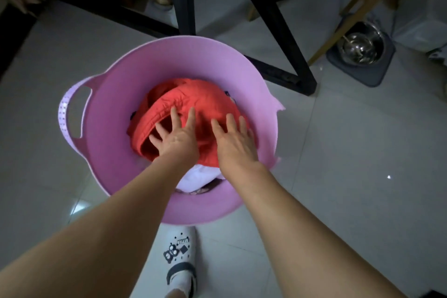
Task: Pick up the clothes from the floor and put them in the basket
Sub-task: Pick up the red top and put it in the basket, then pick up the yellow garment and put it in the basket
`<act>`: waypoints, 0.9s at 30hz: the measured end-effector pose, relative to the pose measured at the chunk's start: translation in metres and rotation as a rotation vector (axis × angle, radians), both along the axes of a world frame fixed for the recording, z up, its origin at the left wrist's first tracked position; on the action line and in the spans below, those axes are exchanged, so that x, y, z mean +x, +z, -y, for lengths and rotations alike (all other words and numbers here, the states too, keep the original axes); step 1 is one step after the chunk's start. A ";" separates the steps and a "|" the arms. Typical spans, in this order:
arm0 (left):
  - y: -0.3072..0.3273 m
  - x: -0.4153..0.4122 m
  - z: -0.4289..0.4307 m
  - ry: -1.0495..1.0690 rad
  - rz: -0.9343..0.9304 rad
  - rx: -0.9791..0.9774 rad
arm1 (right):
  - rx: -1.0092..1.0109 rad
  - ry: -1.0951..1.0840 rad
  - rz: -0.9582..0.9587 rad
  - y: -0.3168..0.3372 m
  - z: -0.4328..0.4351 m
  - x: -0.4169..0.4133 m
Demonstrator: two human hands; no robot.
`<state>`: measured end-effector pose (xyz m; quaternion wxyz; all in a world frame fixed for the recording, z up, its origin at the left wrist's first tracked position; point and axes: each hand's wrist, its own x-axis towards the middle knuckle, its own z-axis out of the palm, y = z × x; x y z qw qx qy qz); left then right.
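Both the left hand (pixel 177 139) and right hand (pixel 235 143) lie flat and splayed, gripping nothing, on the red garment (pixel 193 101) inside the pink basket (pixel 174 60); soft, light cloth, likely best pinched at its folded edge around nine o'clock.

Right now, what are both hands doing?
Left hand: open, flat on the red cloth.
Right hand: open, flat on it too, holding nothing.

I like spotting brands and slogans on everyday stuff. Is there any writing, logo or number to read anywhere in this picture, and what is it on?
Nothing can be read for certain.
Shoe: a small dark tag with pale lettering, too blurred to read; beside it a bear-like charm and a diamond charm, no words.
Basket handle: rows of tiny dots or marks, too small to tell if text.
Red garment, bowl: no visible writing.
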<state>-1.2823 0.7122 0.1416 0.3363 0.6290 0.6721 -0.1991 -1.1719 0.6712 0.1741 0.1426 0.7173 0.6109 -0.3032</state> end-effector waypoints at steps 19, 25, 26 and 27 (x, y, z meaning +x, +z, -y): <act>0.137 0.157 0.146 -0.818 0.157 0.635 | 0.590 -0.561 0.110 0.109 0.188 0.121; 0.160 0.261 0.289 -1.098 0.191 0.556 | 0.459 -0.802 0.204 0.142 0.347 0.216; 0.165 0.280 0.323 -1.154 0.217 0.549 | 0.434 -0.852 0.223 0.149 0.384 0.230; 0.168 0.289 0.341 -1.180 0.224 0.542 | 0.427 -0.875 0.232 0.153 0.403 0.236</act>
